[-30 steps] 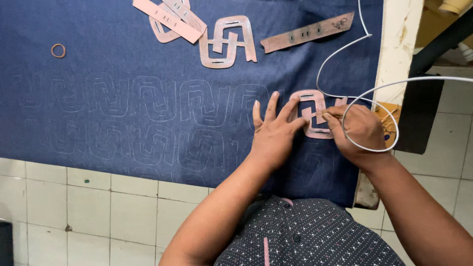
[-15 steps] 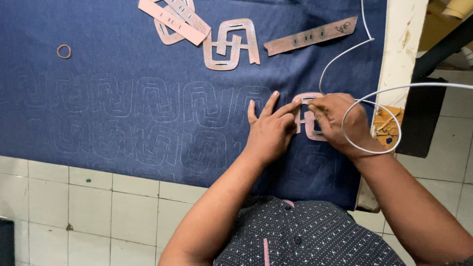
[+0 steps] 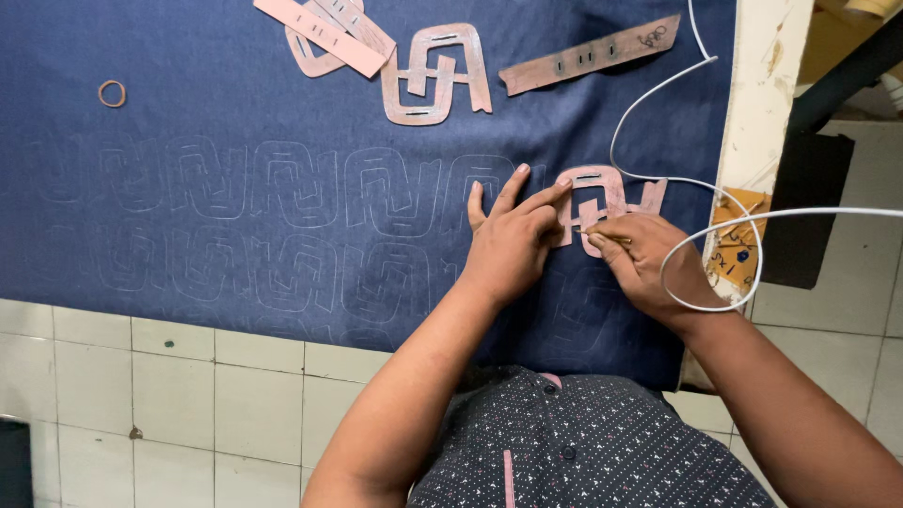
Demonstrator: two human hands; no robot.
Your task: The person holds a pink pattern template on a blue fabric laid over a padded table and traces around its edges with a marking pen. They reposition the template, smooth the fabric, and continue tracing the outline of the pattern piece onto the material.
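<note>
My left hand lies flat with fingers spread on dark blue denim cloth, its fingertips pressing a pink interlocking-loop stencil. Beside it my right hand pinches a thin marking tool, its tip against the stencil's lower edge. Faint traced outlines of the same shape run in two rows to the left across the cloth.
More pink stencils lie at the top: a loop shape, a slotted strip and overlapping strips. A small ring sits top left. A white cord loops over my right wrist. White tiled floor lies below.
My right hand has slid slightly down and left along the stencil while the left hand keeps pressing it; the view shifted a little.
</note>
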